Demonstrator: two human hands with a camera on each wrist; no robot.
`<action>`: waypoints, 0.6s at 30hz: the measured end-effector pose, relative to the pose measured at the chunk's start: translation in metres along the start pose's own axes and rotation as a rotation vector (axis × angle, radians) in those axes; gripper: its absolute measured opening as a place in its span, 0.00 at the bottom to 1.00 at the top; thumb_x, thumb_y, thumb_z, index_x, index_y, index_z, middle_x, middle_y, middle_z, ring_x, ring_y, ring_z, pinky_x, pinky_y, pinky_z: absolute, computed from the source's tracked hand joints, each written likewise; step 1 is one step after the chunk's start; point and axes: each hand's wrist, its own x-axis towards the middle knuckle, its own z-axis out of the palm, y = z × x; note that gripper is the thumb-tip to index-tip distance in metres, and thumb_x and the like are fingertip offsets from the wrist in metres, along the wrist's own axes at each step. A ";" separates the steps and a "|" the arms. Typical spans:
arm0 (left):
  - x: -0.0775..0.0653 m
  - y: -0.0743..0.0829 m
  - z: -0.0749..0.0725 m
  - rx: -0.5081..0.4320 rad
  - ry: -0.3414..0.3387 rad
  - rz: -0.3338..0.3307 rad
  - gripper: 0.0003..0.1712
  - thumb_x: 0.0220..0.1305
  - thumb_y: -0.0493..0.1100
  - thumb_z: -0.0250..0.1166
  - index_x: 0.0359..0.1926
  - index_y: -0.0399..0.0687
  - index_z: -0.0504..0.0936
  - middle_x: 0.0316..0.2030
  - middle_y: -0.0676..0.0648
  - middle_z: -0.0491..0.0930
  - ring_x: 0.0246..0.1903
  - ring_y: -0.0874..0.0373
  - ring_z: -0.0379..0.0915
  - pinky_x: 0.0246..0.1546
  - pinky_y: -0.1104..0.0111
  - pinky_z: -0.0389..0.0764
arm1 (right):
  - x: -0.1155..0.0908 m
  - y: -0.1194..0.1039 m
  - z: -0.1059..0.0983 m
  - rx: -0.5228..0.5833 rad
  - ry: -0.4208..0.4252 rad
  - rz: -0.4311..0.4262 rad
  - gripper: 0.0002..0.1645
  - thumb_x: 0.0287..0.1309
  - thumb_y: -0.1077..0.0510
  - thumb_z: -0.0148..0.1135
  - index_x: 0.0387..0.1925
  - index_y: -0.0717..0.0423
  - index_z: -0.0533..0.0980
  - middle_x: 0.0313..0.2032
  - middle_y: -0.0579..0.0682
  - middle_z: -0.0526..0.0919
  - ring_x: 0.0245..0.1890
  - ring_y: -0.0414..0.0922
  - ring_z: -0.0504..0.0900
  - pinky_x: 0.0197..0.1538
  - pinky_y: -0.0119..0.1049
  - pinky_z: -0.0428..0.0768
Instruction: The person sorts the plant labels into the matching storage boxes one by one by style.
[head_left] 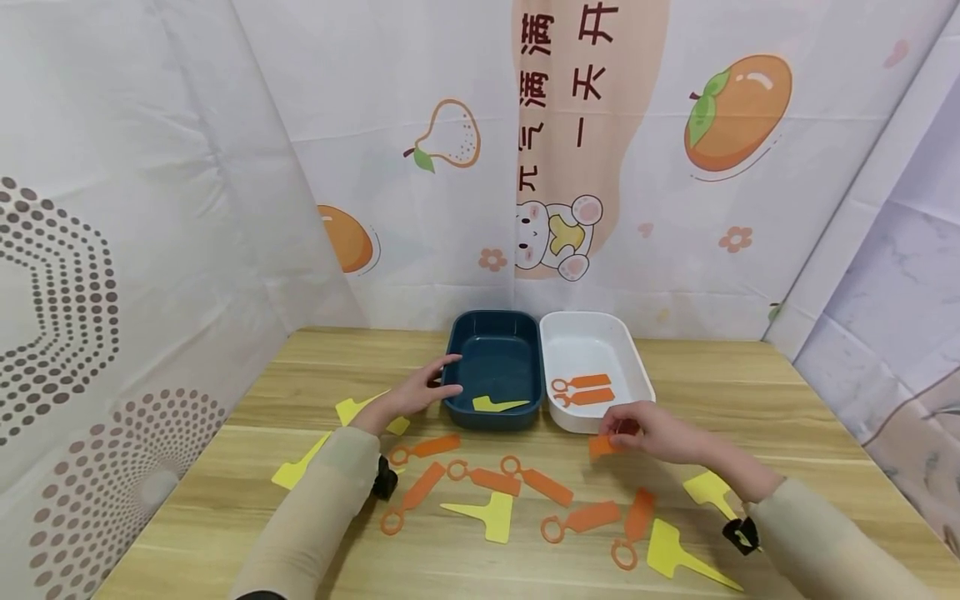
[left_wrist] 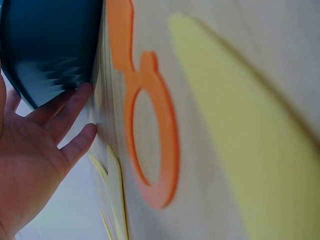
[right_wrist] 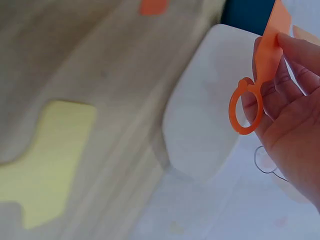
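Observation:
My right hand (head_left: 654, 429) pinches an orange ring-ended plant tag (right_wrist: 270, 55) between thumb and fingers, just in front of the white bin (head_left: 592, 343). The tag's ring hangs below the fingers in the right wrist view. Two orange tags (head_left: 588, 389) lie inside that bin. My left hand (head_left: 415, 393) has its fingers spread at the left side of the dark blue bin (head_left: 498, 354), fingertips at its wall. One yellow T-shaped plant label (head_left: 497, 404) lies in the blue bin.
Several orange tags (head_left: 549, 485) and yellow labels (head_left: 497, 518) lie scattered on the wooden table (head_left: 435, 567) in front of the bins. Another yellow label (head_left: 708, 490) lies near my right forearm. A printed curtain (head_left: 420, 217) hangs behind the table.

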 end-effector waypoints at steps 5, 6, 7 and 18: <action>0.003 -0.004 0.000 0.003 -0.002 -0.004 0.39 0.69 0.53 0.60 0.75 0.53 0.54 0.74 0.40 0.49 0.70 0.36 0.48 0.65 0.45 0.57 | 0.009 -0.009 -0.011 -0.053 0.018 0.001 0.04 0.63 0.64 0.62 0.39 0.54 0.79 0.32 0.40 0.80 0.31 0.38 0.76 0.36 0.33 0.78; 0.003 -0.004 0.000 0.003 0.000 -0.001 0.39 0.70 0.53 0.60 0.75 0.52 0.54 0.74 0.40 0.49 0.69 0.35 0.48 0.65 0.44 0.58 | 0.011 -0.010 -0.014 -0.067 0.022 0.001 0.04 0.63 0.64 0.62 0.39 0.55 0.79 0.32 0.40 0.80 0.32 0.38 0.76 0.37 0.34 0.78; 0.002 -0.004 0.000 0.003 0.002 -0.004 0.39 0.70 0.53 0.60 0.75 0.52 0.54 0.74 0.40 0.49 0.69 0.36 0.49 0.65 0.45 0.58 | 0.014 -0.011 -0.016 -0.082 0.027 0.001 0.04 0.63 0.64 0.62 0.39 0.55 0.79 0.33 0.40 0.80 0.32 0.38 0.76 0.37 0.34 0.78; 0.003 -0.005 0.000 -0.010 -0.002 -0.002 0.39 0.70 0.53 0.60 0.75 0.54 0.54 0.74 0.40 0.49 0.70 0.36 0.48 0.65 0.46 0.58 | 0.052 -0.006 -0.045 -0.166 0.096 -0.001 0.08 0.60 0.71 0.60 0.40 0.61 0.80 0.34 0.48 0.82 0.32 0.42 0.76 0.38 0.36 0.78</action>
